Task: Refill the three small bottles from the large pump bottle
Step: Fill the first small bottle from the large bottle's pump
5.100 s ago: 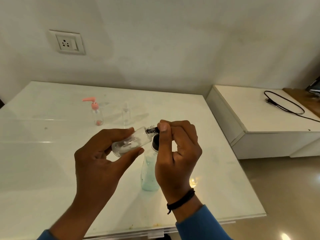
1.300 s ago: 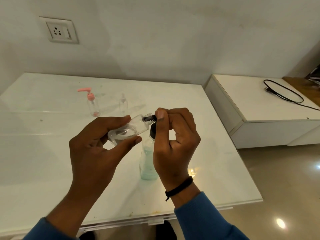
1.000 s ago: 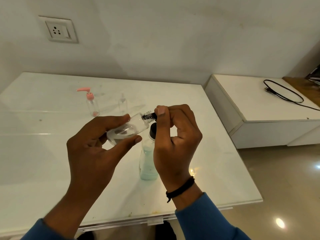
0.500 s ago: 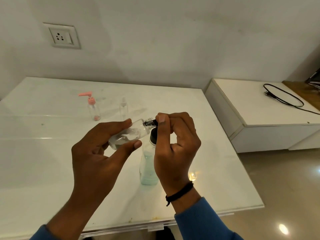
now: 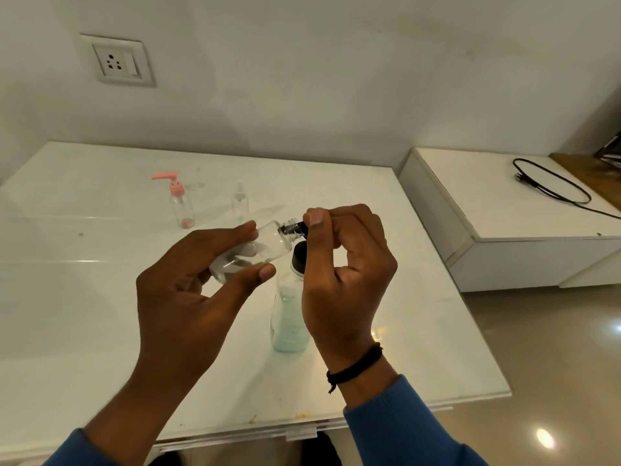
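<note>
My left hand (image 5: pixel 188 297) grips a small clear bottle (image 5: pixel 255 252), tilted with its threaded neck pointing right. My right hand (image 5: pixel 342 274) is curled over the black pump nozzle (image 5: pixel 295 227) of the large bottle and presses it against that neck. The large pump bottle (image 5: pixel 289 317) stands on the table below my hands, holding pale green liquid at its bottom; my right hand hides its top. Two other small bottles stand further back: one with a pink pump (image 5: pixel 179 205) and a clear spray bottle (image 5: pixel 240 205).
The white glass-topped table (image 5: pixel 84 314) reaches to the wall, where a socket (image 5: pixel 117 62) sits. A low white cabinet (image 5: pixel 504 230) to the right carries a black cable (image 5: pixel 551 185). Bare floor (image 5: pixel 554 364) lies at the lower right.
The hands keep the same hold on the small bottle and the nozzle. Only the view has shifted slightly; the bottles on the table have not moved.
</note>
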The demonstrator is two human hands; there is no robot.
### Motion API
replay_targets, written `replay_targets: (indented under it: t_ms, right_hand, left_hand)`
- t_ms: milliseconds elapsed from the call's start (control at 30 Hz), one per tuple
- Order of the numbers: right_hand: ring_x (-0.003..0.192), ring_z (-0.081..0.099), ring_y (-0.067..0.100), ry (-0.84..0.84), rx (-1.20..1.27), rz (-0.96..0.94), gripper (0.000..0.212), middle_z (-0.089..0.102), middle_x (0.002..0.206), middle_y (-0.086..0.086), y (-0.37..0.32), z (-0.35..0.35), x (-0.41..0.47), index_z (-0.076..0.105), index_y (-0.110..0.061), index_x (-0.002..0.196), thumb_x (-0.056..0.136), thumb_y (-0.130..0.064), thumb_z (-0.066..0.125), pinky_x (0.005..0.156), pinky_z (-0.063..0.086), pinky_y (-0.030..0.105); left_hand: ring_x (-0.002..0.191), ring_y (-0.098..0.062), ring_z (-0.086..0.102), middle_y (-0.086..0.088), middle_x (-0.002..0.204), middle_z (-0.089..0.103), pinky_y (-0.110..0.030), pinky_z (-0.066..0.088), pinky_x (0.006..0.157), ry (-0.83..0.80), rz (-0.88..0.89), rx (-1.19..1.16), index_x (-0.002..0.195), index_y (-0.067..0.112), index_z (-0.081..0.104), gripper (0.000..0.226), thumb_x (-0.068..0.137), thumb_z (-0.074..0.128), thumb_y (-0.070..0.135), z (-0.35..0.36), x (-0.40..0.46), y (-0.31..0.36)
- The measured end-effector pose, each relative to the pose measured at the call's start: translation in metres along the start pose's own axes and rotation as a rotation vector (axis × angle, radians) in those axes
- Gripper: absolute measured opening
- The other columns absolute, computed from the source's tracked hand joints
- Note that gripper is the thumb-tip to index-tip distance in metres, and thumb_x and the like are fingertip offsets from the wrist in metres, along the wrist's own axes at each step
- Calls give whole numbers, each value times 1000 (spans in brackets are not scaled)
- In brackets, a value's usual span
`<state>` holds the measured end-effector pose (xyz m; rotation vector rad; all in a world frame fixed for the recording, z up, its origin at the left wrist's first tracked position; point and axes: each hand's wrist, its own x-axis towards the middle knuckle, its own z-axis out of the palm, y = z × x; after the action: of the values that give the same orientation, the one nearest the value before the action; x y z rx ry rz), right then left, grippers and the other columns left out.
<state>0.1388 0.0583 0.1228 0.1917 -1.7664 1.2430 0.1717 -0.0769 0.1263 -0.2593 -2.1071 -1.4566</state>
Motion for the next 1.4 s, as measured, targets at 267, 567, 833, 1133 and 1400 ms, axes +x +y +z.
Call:
replay_targets:
  t_ms: [267, 567, 833, 1133, 1400]
  right_hand:
    - [74, 59, 23, -18, 15, 3, 22, 62, 77, -5, 1, 0, -1, 69, -7, 78, 96, -13, 59, 61, 47, 50]
    - [76, 63, 23, -20, 32, 28, 20, 65, 80, -7, 3, -1, -3, 71, -8, 82, 97, -13, 60, 63, 49, 51]
    - [75, 63, 27, -22, 48, 31, 21, 65, 80, -2, 5, -1, -5, 71, -5, 82, 98, -11, 59, 62, 49, 52]
    - [75, 61, 22, -10, 17, -8, 21, 63, 80, -5, 5, 0, -5, 70, -5, 80, 97, -10, 59, 62, 48, 52]
    - [74, 61, 23, -22, 52, 20, 22, 63, 79, -4, 2, 0, -5, 70, -3, 80, 97, -11, 59, 61, 48, 51]
  left_hand:
    - [101, 5, 67, 29, 108, 69, -5, 47, 86, -34, -41, -78, 112, 19, 71, 39, 75, 80, 21, -4, 3, -2]
    - [99, 5, 67, 24, 111, 68, -4, 48, 84, -36, -44, -93, 111, 16, 72, 40, 72, 81, 22, -4, 2, -2]
    - [99, 5, 68, 31, 108, 69, -6, 49, 84, 1, -60, -129, 108, 17, 72, 41, 69, 83, 24, -4, 1, -3]
    - [99, 6, 68, 40, 99, 68, -6, 49, 85, -1, -43, -136, 106, 21, 71, 38, 70, 83, 21, -3, 2, -4]
    - [98, 6, 68, 38, 100, 69, -7, 49, 86, -12, -56, -141, 106, 20, 71, 38, 70, 83, 19, -2, 2, -5]
